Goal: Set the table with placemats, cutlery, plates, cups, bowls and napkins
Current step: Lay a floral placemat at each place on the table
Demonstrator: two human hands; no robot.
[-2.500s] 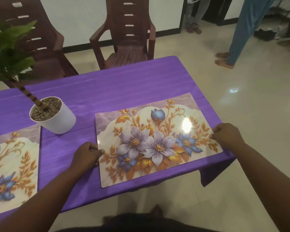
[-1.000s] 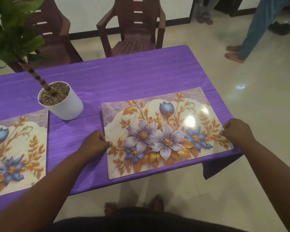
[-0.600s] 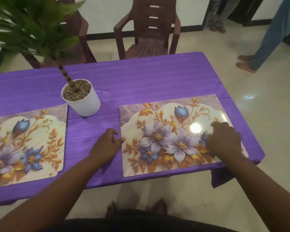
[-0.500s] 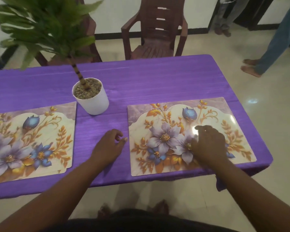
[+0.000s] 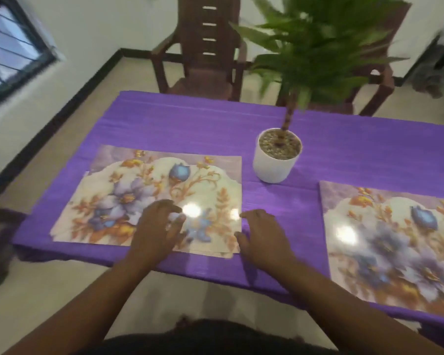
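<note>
a: how far is the table setting now?

b: only the start looks done. two flowery mats lie flat on the purple table [image 5: 190, 119]. the left placemat [image 5: 128, 180] is near the left end, and the right placemat [image 5: 395, 239] runs off the right side of the picture.

a: what are the hands doing?

b: the left hand [image 5: 157, 226] rests on top of the left placemat, near its front edge. its fingers look loosely bent and a bit spread, not pinching anything. the right hand [image 5: 260, 234] is on the cloth just beside that mat's right edge. its fingers are bent a little too, and its thumb is close to the mat's corner. i cannot tell if it touches the mat, because the picture is blurry.

a: is there more than one mat under the left hand?

b: maybe. at the front right corner i see a second thin edge peeking out, so it may be a small stack. i cannot say for sure.

a: what else is on the table?

b: a white plant pot [image 5: 276, 162] stands between the two mats, a bit further back. two brown chairs wait on the far side.

a: so what is left?

b: nearly all of it, i think. i see no forks, spoons, plates, cups, bowls or napkins. the far side by the chairs has no mats yet.
</note>
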